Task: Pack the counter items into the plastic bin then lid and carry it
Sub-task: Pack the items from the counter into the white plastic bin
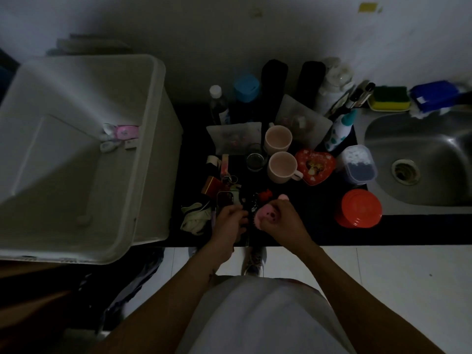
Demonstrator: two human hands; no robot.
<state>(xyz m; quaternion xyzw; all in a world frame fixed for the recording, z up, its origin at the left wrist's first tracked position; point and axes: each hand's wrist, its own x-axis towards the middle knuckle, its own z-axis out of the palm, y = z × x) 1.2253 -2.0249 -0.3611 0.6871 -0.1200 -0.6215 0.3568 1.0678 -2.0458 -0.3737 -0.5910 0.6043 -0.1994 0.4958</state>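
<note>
Dim crowded bench (309,227) beside the bin (159,118).
Right grip (282,219) curls round a pink toy (266,213); left grip (227,219) pinches dark clutter (251,201), which may snag neighbours.

Room was dim, low light overall. Plain pale wall (229,26) behind, small yellow tag (367,7) stuck high on it. Black counter (319,226) ran along the wall, steel sink (434,139) set in its right end, round drain (405,171) in the basin. Floor (383,272) was white tile, grout lines visible.

Left hand (229,219) and right hand (283,217) curl close together.
</note>
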